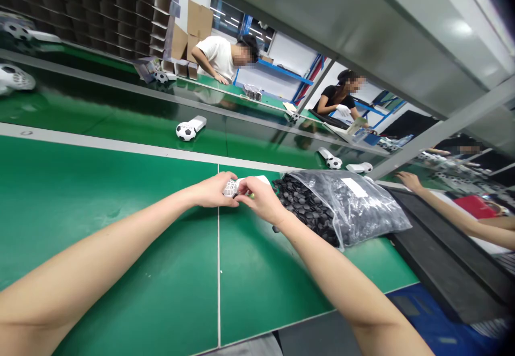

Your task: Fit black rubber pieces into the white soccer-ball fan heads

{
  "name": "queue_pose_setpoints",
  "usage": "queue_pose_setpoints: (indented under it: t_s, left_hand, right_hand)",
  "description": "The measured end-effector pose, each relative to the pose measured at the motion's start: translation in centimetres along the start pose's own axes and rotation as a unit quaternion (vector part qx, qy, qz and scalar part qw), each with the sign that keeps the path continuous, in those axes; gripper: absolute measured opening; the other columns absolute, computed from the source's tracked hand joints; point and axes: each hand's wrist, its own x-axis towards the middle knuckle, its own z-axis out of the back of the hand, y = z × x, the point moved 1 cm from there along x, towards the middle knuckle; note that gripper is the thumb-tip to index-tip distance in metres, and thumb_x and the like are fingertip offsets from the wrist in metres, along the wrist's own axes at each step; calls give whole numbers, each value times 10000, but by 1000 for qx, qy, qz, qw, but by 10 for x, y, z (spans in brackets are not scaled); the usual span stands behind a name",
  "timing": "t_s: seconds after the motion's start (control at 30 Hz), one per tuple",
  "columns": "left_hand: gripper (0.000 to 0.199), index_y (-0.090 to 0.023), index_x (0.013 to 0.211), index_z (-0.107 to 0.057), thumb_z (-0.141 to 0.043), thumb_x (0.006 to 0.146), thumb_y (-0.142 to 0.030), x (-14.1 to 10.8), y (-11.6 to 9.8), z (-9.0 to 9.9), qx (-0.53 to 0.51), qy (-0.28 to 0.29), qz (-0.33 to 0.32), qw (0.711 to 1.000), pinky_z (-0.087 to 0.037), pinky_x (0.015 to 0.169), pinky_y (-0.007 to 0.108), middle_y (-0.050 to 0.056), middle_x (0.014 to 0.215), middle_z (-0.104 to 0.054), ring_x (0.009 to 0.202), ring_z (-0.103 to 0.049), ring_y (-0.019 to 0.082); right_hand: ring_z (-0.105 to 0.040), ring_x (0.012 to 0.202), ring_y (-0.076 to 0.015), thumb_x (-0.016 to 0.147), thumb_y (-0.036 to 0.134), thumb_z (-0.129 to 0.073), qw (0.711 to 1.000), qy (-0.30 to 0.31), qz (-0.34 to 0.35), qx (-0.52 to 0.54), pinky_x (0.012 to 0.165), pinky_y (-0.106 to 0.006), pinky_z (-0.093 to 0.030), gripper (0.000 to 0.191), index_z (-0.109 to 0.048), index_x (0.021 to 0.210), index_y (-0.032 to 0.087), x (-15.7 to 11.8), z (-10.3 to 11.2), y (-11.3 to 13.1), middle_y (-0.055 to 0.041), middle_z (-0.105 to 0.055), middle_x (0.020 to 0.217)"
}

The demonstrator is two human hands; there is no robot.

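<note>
Near the middle of the green table, my left hand point(215, 190) is wrapped round a white ball-shaped piece point(230, 188) with an open lattice surface. My right hand point(259, 198) touches the right side of that piece, its thumb and fingers pinched together; whatever lies between them is too small to name. A white part point(263, 179) shows just behind my right fingers. Right of my right hand, a clear plastic bag point(372, 211) lies on its side, with many small black pieces point(308, 208) at its open mouth.
A green belt point(249, 149) behind the table bears a black-and-white ball-shaped item with a handle point(187, 131) and similar ones point(333, 161). Black trays point(446, 259) lie at the right, by another person's arm point(450, 211). Two people work across the belt. A metal beam crosses overhead.
</note>
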Motion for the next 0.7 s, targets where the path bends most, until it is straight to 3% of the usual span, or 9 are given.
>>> queue_pose_setpoints:
  t_s: [0.1, 0.27, 0.47, 0.6, 0.7]
  left_hand:
    - [597, -123, 1128, -459, -635, 629, -400, -1, -1, 0, 5, -2, -1, 1000, -415, 781, 342, 107, 1062, -516, 932, -520, 253]
    - [493, -124, 1036, -474, -618, 622, -348, -1, -2, -3, 6, -13, 15, 1000, -428, 702, 336, 90, 963, -527, 831, -539, 242]
    - [362, -147, 947, -482, -572, 616, -264, -1, -4, -8, 20, -48, 20, 998, -434, 697, 325, 80, 916, -544, 806, -545, 231]
    - [357, -162, 960, -498, -561, 622, -257, -4, -2, -10, 51, -69, 6, 996, -448, 706, 309, 78, 930, -555, 818, -547, 219]
    - [591, -206, 1091, -460, -608, 520, -178, -8, 1, -6, 31, -37, -2, 999, -447, 779, 299, 56, 1047, -545, 903, -535, 219]
  right_hand:
    - [-520, 723, -124, 740, 243, -658, 999, -15, -17, 42, 676, -236, -402, 167, -504, 780, 190, 1, 0, -4, 10, -562, 766]
    - [-501, 675, -104, 649, 240, -729, 992, 37, -49, 107, 619, -210, -390, 269, -499, 773, 178, 18, 8, -8, 30, -540, 751]
    - [-479, 665, -116, 520, 227, -803, 994, 98, -5, 44, 592, -209, -357, 370, -513, 744, 176, 42, 13, -7, 43, -517, 711]
    - [-520, 710, -153, 619, 289, -752, 999, 31, 6, -2, 623, -248, -408, 300, -525, 778, 173, 22, 11, -1, -9, -564, 776]
    - [-537, 911, -184, 685, 345, -700, 998, -13, 49, 38, 781, -283, -442, 306, -533, 908, 218, -19, 13, -4, -46, -579, 984]
